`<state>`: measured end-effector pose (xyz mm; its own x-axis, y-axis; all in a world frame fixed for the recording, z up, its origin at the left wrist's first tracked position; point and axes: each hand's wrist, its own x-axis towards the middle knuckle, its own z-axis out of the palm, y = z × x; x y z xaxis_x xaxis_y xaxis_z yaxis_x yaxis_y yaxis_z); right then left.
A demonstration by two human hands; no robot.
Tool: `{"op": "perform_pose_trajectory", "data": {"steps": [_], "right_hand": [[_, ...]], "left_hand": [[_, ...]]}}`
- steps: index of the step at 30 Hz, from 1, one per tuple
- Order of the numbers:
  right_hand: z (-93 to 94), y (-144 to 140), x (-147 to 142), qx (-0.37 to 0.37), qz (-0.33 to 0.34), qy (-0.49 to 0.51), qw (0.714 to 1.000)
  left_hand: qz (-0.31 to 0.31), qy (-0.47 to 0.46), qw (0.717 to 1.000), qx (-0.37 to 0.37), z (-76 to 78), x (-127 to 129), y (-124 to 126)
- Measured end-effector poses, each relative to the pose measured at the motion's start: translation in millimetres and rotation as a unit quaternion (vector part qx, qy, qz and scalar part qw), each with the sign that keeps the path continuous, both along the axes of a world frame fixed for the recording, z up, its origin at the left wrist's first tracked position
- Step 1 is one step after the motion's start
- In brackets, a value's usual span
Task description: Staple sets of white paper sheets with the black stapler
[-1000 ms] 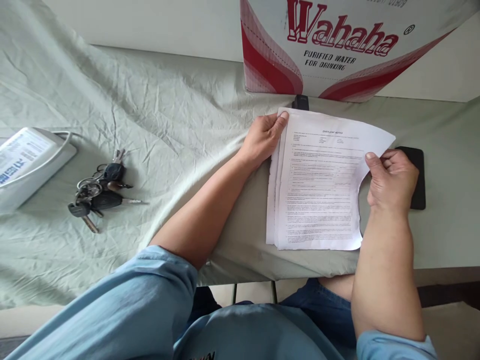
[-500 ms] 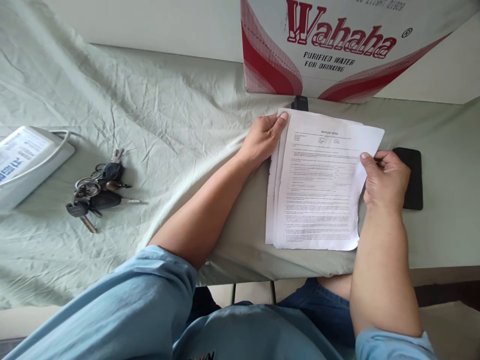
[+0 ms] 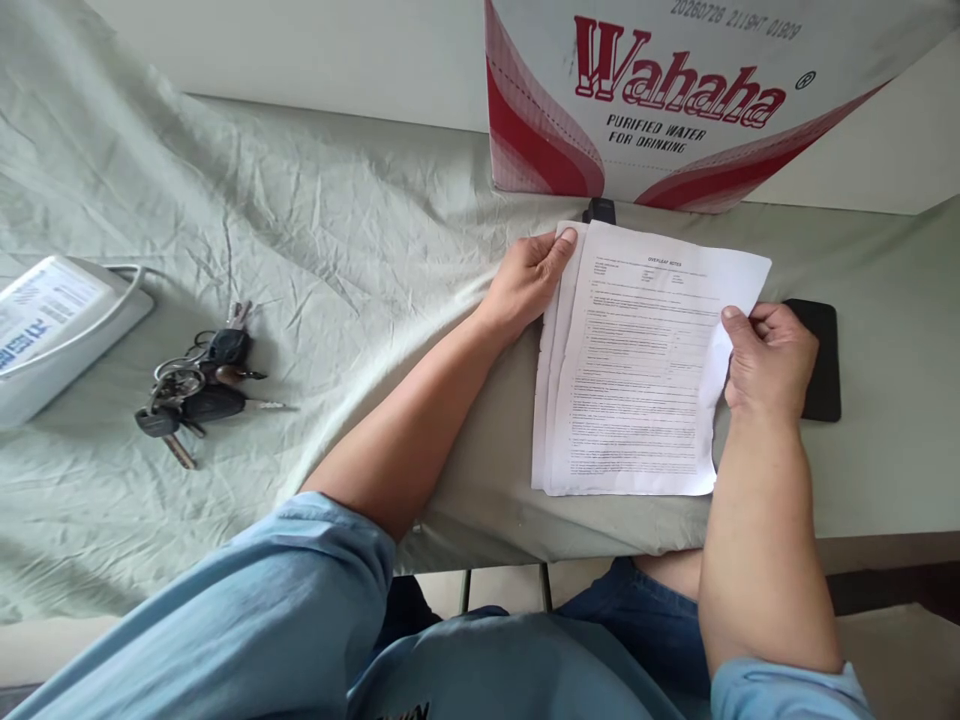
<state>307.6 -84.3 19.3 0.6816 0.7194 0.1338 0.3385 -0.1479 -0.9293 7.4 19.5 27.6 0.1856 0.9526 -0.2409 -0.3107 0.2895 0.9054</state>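
Person seated at a table covered with a wrinkled pale green cloth (image 3: 337, 250), both bare hands on a stack of printed papers (image 3: 637, 370). The stack lies flat on the cloth near the table's front edge, right of centre, just in front of a red-and-white cardboard box (image 3: 675, 100) printed "Wahaha purified water for drinking". Sheets are slightly fanned along the left side, about 3 edges showing.

Left hand (image 3: 525, 280) rests at the stack's upper-left corner, thumb lying on top of the paper edge, fingers curled against the side; it pins or lightly pinches the left edge, exact grip under the sheets not visible. Right hand (image 3: 769, 360) is at the right edge of the stack, thumb on top of the top sheet, fingers curled beneath, pinching that sheet; the sheet's right edge is lifted and bent a little there.

A black phone (image 3: 821, 360) lies flat on the cloth just right of the right hand, partly covered by it. A small black object (image 3: 600, 210) sits between the box and the top of the papers, can't tell what it is. Far left: a bunch of keys (image 3: 195, 385) with black fobs, and past it a white device (image 3: 52, 330) with a cable, at the frame edge. Light blue sleeves (image 3: 300, 600) rolled above the elbows, dark blue trousers below the table edge.
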Motion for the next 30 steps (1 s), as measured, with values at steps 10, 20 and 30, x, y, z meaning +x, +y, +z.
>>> {"op": "perform_pose_trajectory", "data": {"steps": [10, 20, 30], "right_hand": [[3.9, 2, -10, 0.01, 0.024, 0.012, 1.0], [33.8, -16, 9, -0.068, 0.089, 0.116, 0.987], [22.0, -19, 13, -0.096, 0.021, 0.106, 0.989]], "left_hand": [[-0.059, 0.01, 0.998, 0.026, 3.7, -3, -2], [0.02, -0.032, 0.999, 0.015, -2.7, -5, 8], [0.141, -0.112, 0.984, -0.007, -8.1, -4, 24]]}}
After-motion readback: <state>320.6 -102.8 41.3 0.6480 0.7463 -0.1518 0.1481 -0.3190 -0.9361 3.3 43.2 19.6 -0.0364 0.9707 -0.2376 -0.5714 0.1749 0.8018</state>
